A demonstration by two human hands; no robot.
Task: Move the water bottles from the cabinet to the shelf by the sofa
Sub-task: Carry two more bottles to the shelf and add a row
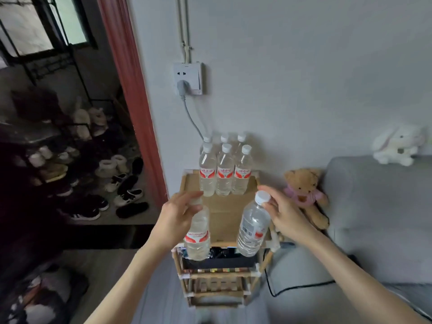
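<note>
Bottles: I pinch one by the neck in each hand, left hand [177,216] and right hand [284,215], above the shelf's [224,218] front edge; next I'd stand both before the back rows [224,169].

Six capped water bottles [223,170] stand in two rows on the wooden shelf [224,216].

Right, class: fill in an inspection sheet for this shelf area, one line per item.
Surface: wooden shelf top, bare in front.
Job's things: six water bottles upright at the back; two more held, one by each hand.
Clutter: nothing seen on top; brown teddy bear beside it.
Grippers: left hand grips left bottle; right hand pinches right bottle near the cap.
Cables: grey cord from wall socket; black cable on sofa.
Surroundings: shoe rack, white plush rabbit.
</note>
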